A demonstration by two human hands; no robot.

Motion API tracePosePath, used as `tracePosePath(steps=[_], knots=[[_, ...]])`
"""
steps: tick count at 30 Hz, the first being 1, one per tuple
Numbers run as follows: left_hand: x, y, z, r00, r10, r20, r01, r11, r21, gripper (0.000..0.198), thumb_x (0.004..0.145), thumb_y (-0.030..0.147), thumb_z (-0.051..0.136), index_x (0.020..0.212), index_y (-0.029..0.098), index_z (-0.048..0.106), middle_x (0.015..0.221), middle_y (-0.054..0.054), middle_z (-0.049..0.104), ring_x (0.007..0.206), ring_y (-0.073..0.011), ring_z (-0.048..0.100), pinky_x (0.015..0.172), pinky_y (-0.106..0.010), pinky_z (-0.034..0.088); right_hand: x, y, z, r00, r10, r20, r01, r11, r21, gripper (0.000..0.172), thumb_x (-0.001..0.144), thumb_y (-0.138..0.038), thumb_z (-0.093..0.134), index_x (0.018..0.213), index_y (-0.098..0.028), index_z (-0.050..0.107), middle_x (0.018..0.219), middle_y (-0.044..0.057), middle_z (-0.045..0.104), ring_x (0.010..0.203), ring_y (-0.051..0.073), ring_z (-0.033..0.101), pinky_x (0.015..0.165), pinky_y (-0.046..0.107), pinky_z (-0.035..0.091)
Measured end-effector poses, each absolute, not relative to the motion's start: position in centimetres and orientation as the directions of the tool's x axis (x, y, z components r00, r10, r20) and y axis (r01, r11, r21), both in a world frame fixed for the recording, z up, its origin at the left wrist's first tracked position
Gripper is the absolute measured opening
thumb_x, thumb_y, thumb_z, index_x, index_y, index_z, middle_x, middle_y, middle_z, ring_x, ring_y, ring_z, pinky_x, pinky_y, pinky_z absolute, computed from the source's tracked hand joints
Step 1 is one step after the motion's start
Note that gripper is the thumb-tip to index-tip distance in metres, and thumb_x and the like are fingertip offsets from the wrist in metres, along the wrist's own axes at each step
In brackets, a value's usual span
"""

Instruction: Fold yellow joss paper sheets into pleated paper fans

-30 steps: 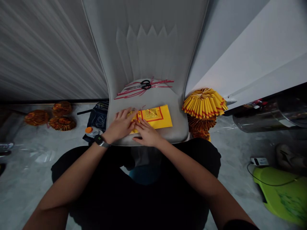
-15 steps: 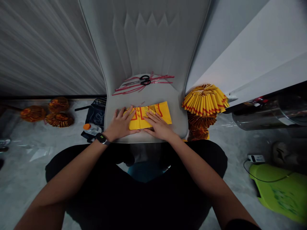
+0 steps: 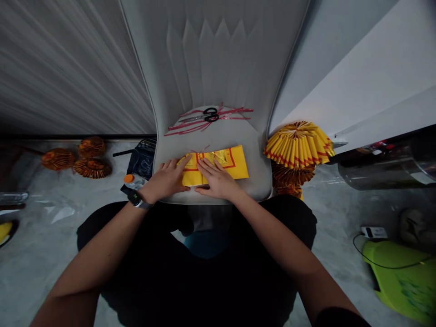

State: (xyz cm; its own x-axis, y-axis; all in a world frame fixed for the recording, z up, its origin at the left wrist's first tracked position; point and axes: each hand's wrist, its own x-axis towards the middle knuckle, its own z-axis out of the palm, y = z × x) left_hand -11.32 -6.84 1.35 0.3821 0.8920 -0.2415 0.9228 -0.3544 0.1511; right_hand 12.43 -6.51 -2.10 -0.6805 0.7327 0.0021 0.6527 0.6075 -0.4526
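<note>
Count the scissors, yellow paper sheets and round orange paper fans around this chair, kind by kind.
Scissors: 1
Yellow paper sheet with red border: 1
Round orange paper fans: 3
Total: 5

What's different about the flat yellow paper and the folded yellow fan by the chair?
The flat yellow paper lies on the grey chair seat, but the pleated yellow paper fan sits beside the seat. The flat paper is smooth, while the fan has many folds spreading from its middle. The left hand and right hand rest on the flat paper, not the fan. Both are yellow with red lines.
</note>
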Motion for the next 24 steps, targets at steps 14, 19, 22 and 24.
tracePosePath(steps=[14, 19, 22, 24], knots=[[-12.9, -8.3, 0.5, 0.417, 0.896, -0.15, 0.887, -0.366, 0.281, 0.096, 0.087, 0.04, 0.076, 0.167, 0.02, 0.025, 0.155, -0.022, 0.053, 0.14, -0.0394, 0.054, 0.119, -0.054, 0.039, 10.5, -5.4, -1.6, -0.63, 0.774, -0.066, 0.722, 0.553, -0.416, 0.109, 0.084, -0.072, 0.074, 0.165, -0.01, 0.035, 0.172, 0.019, 0.033, 0.159, 0.04, 0.031, 0.131, 0.063, 0.015], [-12.9, -8.4, 0.7, 0.431, 0.888, -0.16, 0.882, -0.376, 0.285, 0.089, 0.089, 0.039, 0.073, 0.166, 0.023, 0.029, 0.15, -0.02, 0.056, 0.137, -0.0397, 0.056, 0.117, -0.055, 0.04, 9.6, -5.3, -1.9, -0.595, 0.803, -0.041, 0.742, 0.529, -0.412, 0.118, 0.08, -0.074, 0.076, 0.167, -0.008, 0.029, 0.171, 0.022, 0.032, 0.162, 0.041, 0.023, 0.131, 0.068, -0.001], [-12.8, -8.3, 1.0, 0.426, 0.89, -0.163, 0.884, -0.371, 0.283, 0.091, 0.088, 0.036, 0.073, 0.166, 0.025, 0.029, 0.15, -0.019, 0.056, 0.133, -0.0407, 0.058, 0.112, -0.054, 0.045, 9.7, -6.3, -2.0, -0.603, 0.796, -0.044, 0.74, 0.538, -0.403, 0.123, 0.08, -0.073, 0.077, 0.168, -0.006, 0.024, 0.172, 0.024, 0.03, 0.164, 0.04, 0.018, 0.13, 0.068, -0.009], [-12.6, -8.3, 1.1, 0.438, 0.886, -0.154, 0.878, -0.385, 0.286, 0.095, 0.086, 0.033, 0.074, 0.168, 0.027, 0.025, 0.154, -0.019, 0.052, 0.134, -0.0406, 0.058, 0.111, -0.053, 0.046, 9.8, -7.4, -2.2, -0.605, 0.795, -0.04, 0.741, 0.544, -0.394, 0.127, 0.079, -0.074, 0.078, 0.168, -0.003, 0.021, 0.17, 0.027, 0.032, 0.164, 0.041, 0.018, 0.13, 0.067, -0.011]])
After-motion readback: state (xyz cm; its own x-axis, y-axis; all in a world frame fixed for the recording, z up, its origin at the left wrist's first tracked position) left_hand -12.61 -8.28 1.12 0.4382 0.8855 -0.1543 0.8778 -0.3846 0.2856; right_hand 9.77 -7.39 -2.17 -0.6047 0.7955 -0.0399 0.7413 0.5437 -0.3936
